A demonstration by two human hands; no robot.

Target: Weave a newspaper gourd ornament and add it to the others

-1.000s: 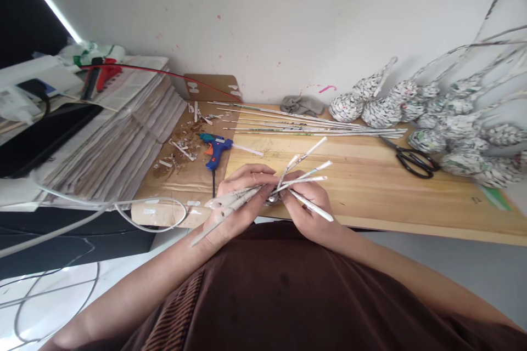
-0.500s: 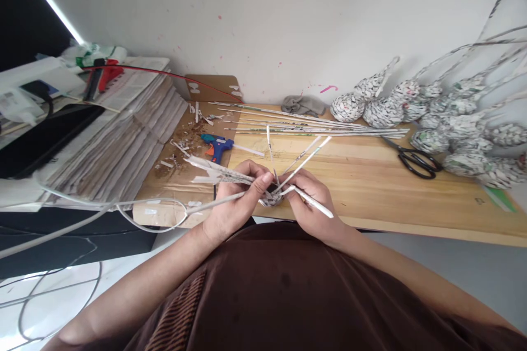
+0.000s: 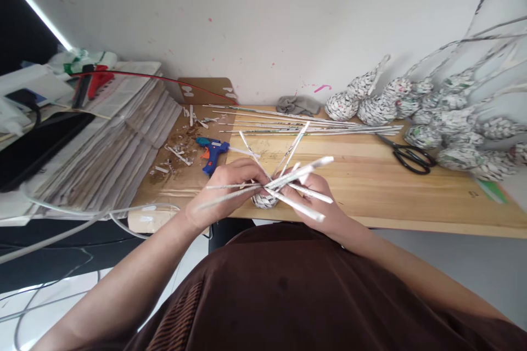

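Note:
Between my hands, over the table's front edge, is a small woven ball of rolled newspaper (image 3: 265,201), with several paper sticks (image 3: 307,173) fanning out from its top. My left hand (image 3: 230,189) is closed round its left side, thumb and fingers near the bases of the sticks. Closed on the right side is my right hand (image 3: 308,197), its fingers partly hidden behind the sticks crossing over it. Behind my left hand a blue hot glue gun (image 3: 214,153) lies on cardboard.
Loose paper sticks (image 3: 288,123) lie along the back of the wooden table (image 3: 370,192). Black scissors (image 3: 407,156) rest at the right, beside several woven paper balls (image 3: 379,111). A tall newspaper stack (image 3: 140,115) stands at the left, with cables (image 3: 82,214) in front. Paper scraps litter the cardboard.
Sticks that pointed left over my left hand now cross to the right over my right hand. The ball has turned, and more of its woven side shows.

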